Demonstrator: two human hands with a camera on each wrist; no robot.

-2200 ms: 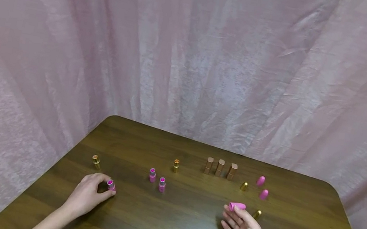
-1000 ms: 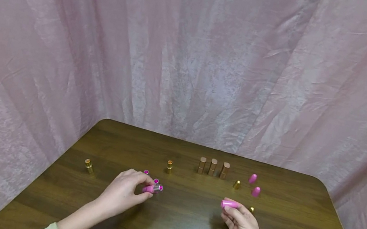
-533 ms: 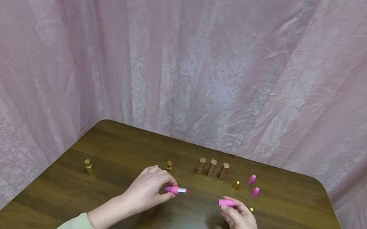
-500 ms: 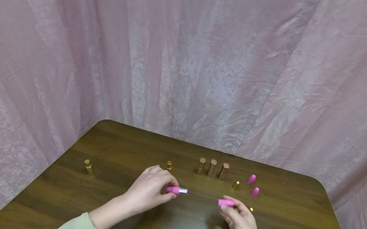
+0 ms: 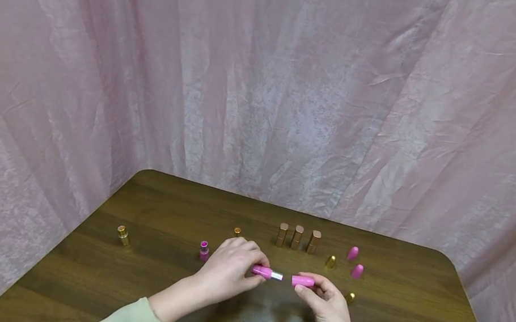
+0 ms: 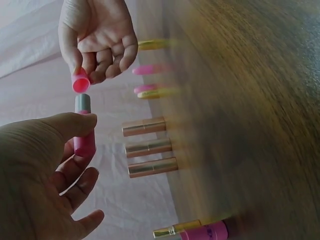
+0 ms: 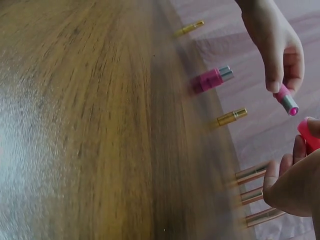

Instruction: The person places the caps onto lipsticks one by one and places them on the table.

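Observation:
Near the middle of the table, my left hand pinches an uncapped pink lipstick by its base, silver collar pointing right. Facing it, my right hand holds a pink lipstick cap between thumb and fingers, hollow end toward the lipstick. A small gap separates the two, also visible between the lipstick and the cap in the left wrist view. Another pink lipstick stands uncapped left of my left hand. In the right wrist view, pink lipsticks overlap.
Three rose-gold lipsticks stand upright at the back. Uncapped gold lipsticks stand at far left and behind my left hand. Two pink caps and two gold caps stand on the right of the wooden table.
My left hand has lifted the pink lipstick from the left side, turned it sideways and carried it right. My right hand has brought the cap left, narrowing the gap.

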